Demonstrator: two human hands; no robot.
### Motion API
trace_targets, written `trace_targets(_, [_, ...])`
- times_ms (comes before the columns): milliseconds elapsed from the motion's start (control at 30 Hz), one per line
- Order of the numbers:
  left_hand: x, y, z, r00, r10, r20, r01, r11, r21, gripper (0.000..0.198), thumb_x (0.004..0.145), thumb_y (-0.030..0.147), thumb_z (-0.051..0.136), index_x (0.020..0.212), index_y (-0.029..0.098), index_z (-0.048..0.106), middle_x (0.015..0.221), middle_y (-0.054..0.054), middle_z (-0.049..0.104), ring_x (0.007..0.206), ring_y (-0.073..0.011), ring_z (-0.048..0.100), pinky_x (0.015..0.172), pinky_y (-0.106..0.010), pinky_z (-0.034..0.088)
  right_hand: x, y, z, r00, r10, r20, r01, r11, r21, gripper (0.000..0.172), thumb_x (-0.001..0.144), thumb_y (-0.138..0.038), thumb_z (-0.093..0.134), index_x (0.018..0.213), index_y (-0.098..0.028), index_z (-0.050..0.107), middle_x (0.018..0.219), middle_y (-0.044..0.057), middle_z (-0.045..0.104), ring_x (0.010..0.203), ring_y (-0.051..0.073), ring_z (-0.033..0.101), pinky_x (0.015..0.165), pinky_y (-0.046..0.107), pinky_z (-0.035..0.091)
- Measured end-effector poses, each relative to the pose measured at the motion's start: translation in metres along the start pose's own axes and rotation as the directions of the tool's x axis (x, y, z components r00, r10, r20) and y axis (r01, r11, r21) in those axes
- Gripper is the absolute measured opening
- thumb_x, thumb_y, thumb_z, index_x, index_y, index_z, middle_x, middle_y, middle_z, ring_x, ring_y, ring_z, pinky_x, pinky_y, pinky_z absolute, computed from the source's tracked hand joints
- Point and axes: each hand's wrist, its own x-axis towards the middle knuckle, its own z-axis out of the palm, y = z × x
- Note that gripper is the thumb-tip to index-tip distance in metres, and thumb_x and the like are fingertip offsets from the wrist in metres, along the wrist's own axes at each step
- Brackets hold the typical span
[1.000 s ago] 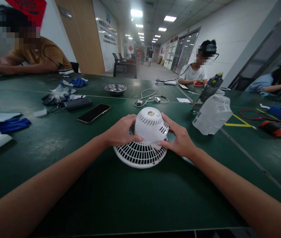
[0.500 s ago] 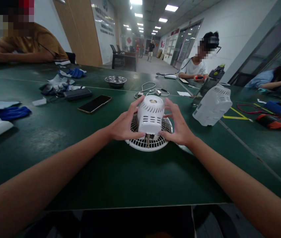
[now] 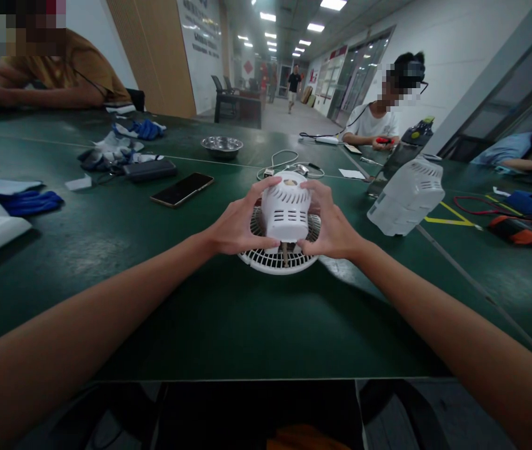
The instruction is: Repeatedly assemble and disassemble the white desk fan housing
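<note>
A white vented fan motor cover (image 3: 287, 209) sits over the back of a round white fan grille (image 3: 281, 265), which lies on the green table. From the left, my left hand (image 3: 243, 222) grips the cover, its thumb at the lower edge and fingers near the top. My right hand (image 3: 331, 225) holds the opposite side in the same way. Below the cover's near edge a narrow metal-looking part and small white parts show. What lies under the cover is hidden.
A phone (image 3: 182, 189), a metal bowl (image 3: 222, 147) and a white cable (image 3: 289, 164) lie beyond my hands. To the right stand a white plastic housing (image 3: 406, 199) and an orange meter (image 3: 523, 231). Blue gloves (image 3: 29, 209) lie left. Other people sit around the table.
Fingers of both hands have moved up and inward onto the top of the cover. The cover still sits over the grille. The whole view has shifted slightly.
</note>
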Motion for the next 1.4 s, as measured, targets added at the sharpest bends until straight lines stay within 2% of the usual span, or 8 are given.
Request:
trace_targets(433, [-0.004, -0.020, -0.001, 0.996, 0.048, 0.076, -0.049, 0.999, 0.011, 0.138, 0.061, 0.076, 0.080, 0.163, 0.030, -0.002, 0.168, -0.019, 0.022, 0.143, -0.0492, 0.039, 0.117, -0.065, 0.031, -0.005, 0.012, 0.004, 0.998, -0.060, 0.006, 0.059, 0.996, 0.060, 0.115, 0.066, -0.040, 0.086, 0.157, -0.040, 0.015, 0.165, 0.005, 0.023, 0.143, 0.042, 0.040, 0.116, 0.059, 0.039])
trace_targets(567, [-0.010, -0.021, -0.006, 0.995, -0.078, 0.057, 0.074, 0.995, 0.067, 0.112, 0.080, 0.074, 0.062, 0.164, 0.027, 0.005, 0.165, -0.017, 0.033, 0.142, -0.0447, 0.043, 0.118, -0.063, 0.028, -0.010, 0.012, 0.002, 0.999, -0.038, -0.037, 0.039, 0.998, 0.040, 0.118, 0.068, -0.042, 0.086, 0.160, -0.038, 0.013, 0.167, 0.006, 0.026, 0.143, 0.041, 0.042, 0.114, 0.061, 0.042])
trace_targets(767, [-0.015, -0.030, -0.014, 0.932, -0.361, -0.029, 0.362, 0.922, 0.141, 0.073, 0.098, 0.060, 0.041, 0.158, 0.020, 0.033, 0.157, -0.015, 0.048, 0.141, -0.0351, 0.047, 0.116, -0.053, 0.035, -0.022, 0.024, -0.015, 0.992, 0.104, -0.074, -0.100, 0.993, 0.059, 0.094, 0.076, -0.031, 0.073, 0.159, -0.033, 0.028, 0.125, 0.005, 0.071, 0.112, 0.033, 0.068, 0.107, 0.058, 0.048])
trace_targets(900, [-0.013, -0.031, -0.013, 0.888, -0.459, -0.024, 0.456, 0.874, 0.167, 0.063, 0.100, 0.056, 0.036, 0.148, 0.018, 0.049, 0.145, -0.013, 0.059, 0.128, -0.0312, 0.058, 0.109, -0.047, 0.043, -0.026, 0.025, -0.017, 0.989, 0.133, -0.061, -0.121, 0.979, 0.165, 0.088, 0.080, -0.036, 0.067, 0.158, -0.030, 0.027, 0.126, 0.007, 0.069, 0.116, 0.034, 0.066, 0.105, 0.057, 0.049])
trace_targets(1100, [-0.014, -0.030, -0.011, 0.876, -0.480, -0.042, 0.481, 0.866, 0.134, 0.062, 0.098, 0.056, 0.042, 0.147, 0.019, 0.050, 0.138, -0.014, 0.064, 0.120, -0.0326, 0.063, 0.101, -0.047, 0.047, -0.021, 0.005, -0.002, 0.965, 0.210, -0.157, -0.215, 0.976, -0.019, 0.121, 0.062, -0.044, 0.091, 0.159, -0.032, 0.021, 0.135, 0.012, 0.061, 0.113, 0.038, 0.063, 0.105, 0.064, 0.045])
trace_targets(1200, [-0.017, -0.032, -0.012, 0.891, -0.447, -0.072, 0.447, 0.894, -0.019, 0.057, 0.100, 0.056, 0.040, 0.140, 0.019, 0.056, 0.130, -0.013, 0.069, 0.115, -0.0312, 0.066, 0.099, -0.046, 0.048, -0.021, 0.004, 0.001, 0.934, 0.271, -0.232, -0.272, 0.962, 0.028, 0.117, 0.060, -0.040, 0.091, 0.158, -0.031, 0.027, 0.119, 0.009, 0.067, 0.098, 0.034, 0.066, 0.097, 0.064, 0.050])
trace_targets(1300, [-0.017, -0.033, -0.015, 0.932, -0.308, -0.190, 0.256, 0.933, -0.253, 0.057, 0.102, 0.056, 0.035, 0.134, 0.017, 0.061, 0.132, -0.013, 0.068, 0.120, -0.0295, 0.063, 0.104, -0.045, 0.046, -0.021, 0.009, -0.001, 0.881, 0.330, -0.340, -0.247, 0.932, 0.266, 0.113, 0.057, -0.034, 0.092, 0.154, -0.032, 0.034, 0.132, 0.009, 0.062, 0.105, 0.032, 0.065, 0.097, 0.057, 0.052])
trace_targets(1400, [-0.011, -0.032, -0.013, 0.902, -0.226, -0.367, 0.103, 0.940, -0.325, 0.059, 0.097, 0.059, 0.049, 0.137, 0.017, 0.059, 0.135, -0.015, 0.065, 0.124, -0.0308, 0.060, 0.106, -0.046, 0.046, -0.018, 0.012, -0.002, 0.809, 0.483, -0.335, -0.189, 0.753, 0.630, 0.085, 0.066, -0.038, 0.084, 0.142, -0.031, 0.046, 0.133, 0.006, 0.064, 0.112, 0.031, 0.064, 0.097, 0.051, 0.054])
